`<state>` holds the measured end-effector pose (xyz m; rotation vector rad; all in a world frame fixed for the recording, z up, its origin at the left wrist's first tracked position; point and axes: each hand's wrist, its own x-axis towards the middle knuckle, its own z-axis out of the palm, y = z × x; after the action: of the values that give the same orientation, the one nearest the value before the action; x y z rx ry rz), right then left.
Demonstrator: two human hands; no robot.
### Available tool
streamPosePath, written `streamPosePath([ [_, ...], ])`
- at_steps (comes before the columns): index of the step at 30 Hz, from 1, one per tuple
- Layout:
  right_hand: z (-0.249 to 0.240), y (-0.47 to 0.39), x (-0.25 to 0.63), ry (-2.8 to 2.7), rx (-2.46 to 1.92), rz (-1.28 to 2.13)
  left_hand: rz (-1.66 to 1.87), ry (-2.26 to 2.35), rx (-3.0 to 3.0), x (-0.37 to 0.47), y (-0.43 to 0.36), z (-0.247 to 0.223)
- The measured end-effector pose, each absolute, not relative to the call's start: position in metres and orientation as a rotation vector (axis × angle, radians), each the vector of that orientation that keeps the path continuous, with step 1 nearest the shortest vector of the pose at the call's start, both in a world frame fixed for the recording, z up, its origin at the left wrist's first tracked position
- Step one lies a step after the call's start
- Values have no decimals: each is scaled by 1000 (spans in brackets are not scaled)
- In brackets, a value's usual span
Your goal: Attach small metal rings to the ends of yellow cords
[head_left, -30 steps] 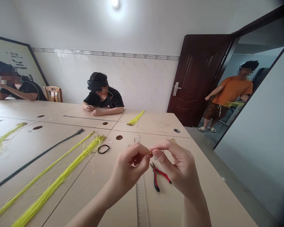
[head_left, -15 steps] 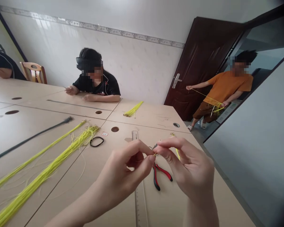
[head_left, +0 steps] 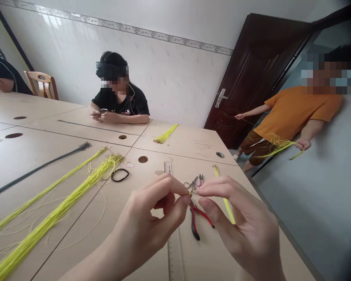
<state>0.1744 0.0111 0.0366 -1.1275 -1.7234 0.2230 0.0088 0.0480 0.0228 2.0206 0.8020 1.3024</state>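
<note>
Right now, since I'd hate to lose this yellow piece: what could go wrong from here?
The yellow piece is tiny and seems pinched by the left hand alone; the right hand has thumb and forefinger apart, so it might slip.
If dropped, it could be hard to spot around the pliers lying beneath the hands.
The large yellow bundle is loose along its edges and might tangle if brushed.
</note>
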Motion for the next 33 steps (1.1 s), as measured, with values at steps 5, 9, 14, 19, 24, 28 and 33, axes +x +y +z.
streamPosePath([
  [5,34,15,173,-1700,-1095,350,1259,778,2060,7,47,21],
  [9,34,15,173,-1683,-1092,438,1226,764,2054,6,48,23],
  [14,35,16,172,-1695,-1025,536,1118,713,1976,4,51,28],
  [19,31,18,169,-1696,-980,553,984,649,1868,0,52,31],
  [24,29,21,167,-1755,-943,498,886,682,1892,-1,49,34],
  [28,29,24,166,-1795,-950,389,904,656,1874,-3,47,34],
  [33,29,25,166,-1817,-915,240,930,634,1877,-3,49,34],
])
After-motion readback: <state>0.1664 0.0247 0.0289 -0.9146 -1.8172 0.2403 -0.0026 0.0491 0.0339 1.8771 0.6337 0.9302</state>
